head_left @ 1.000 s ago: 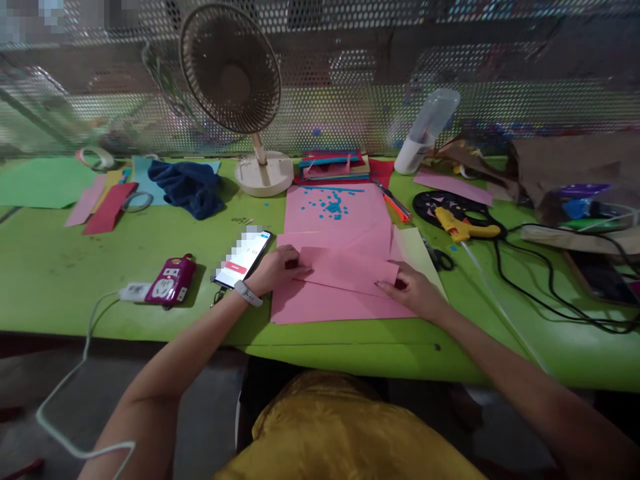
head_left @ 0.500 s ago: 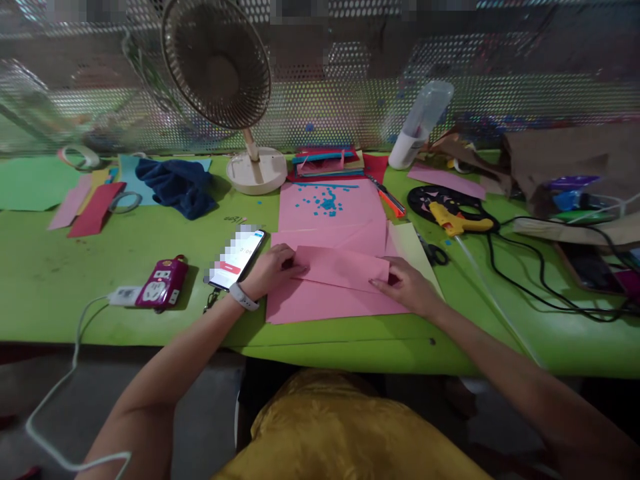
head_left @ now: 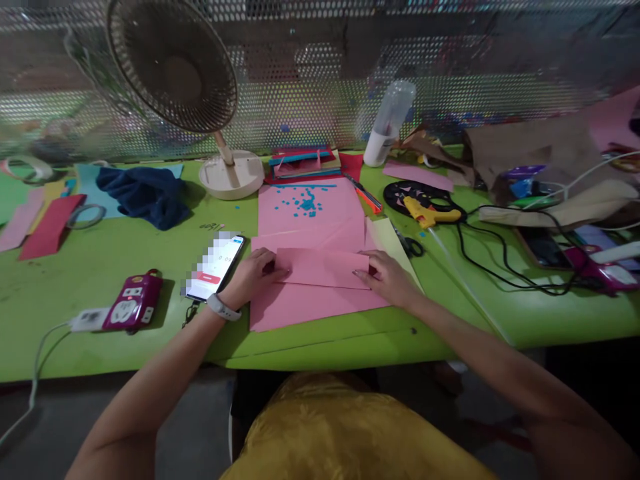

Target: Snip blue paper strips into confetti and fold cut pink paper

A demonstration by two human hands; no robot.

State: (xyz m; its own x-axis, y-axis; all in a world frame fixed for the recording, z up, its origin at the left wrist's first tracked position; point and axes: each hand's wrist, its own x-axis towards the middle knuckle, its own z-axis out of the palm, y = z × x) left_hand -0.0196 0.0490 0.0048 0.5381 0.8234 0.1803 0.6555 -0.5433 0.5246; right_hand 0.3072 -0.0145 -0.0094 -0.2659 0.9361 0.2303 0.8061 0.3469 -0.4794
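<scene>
Between my two hands is a folded strip of pink paper point(head_left: 323, 268), held at its short ends just above a larger pink sheet point(head_left: 310, 310). My left hand point(head_left: 257, 270) pinches the left end, thumb at the near side. At the right end, my right hand point(head_left: 383, 273) pinches the strip the same way. Beyond it, small blue paper bits point(head_left: 309, 201) lie scattered on another pink sheet point(head_left: 270, 213). A yellow sheet point(head_left: 395, 247) sticks out at the right, with black-handled scissors point(head_left: 413, 247) beside it.
A lit phone point(head_left: 216, 267) and a purple power socket point(head_left: 131, 303) lie to the left. A fan point(head_left: 230, 177) stands at the back. On the right are a yellow glue gun point(head_left: 430, 215), black cables and an orange cutter point(head_left: 369, 200). A dark blue cloth point(head_left: 145, 193) sits back left.
The view has turned somewhat to the right, so the table's things sit further left. Both hands keep their pinch on the pink strip, which looks a little straighter.
</scene>
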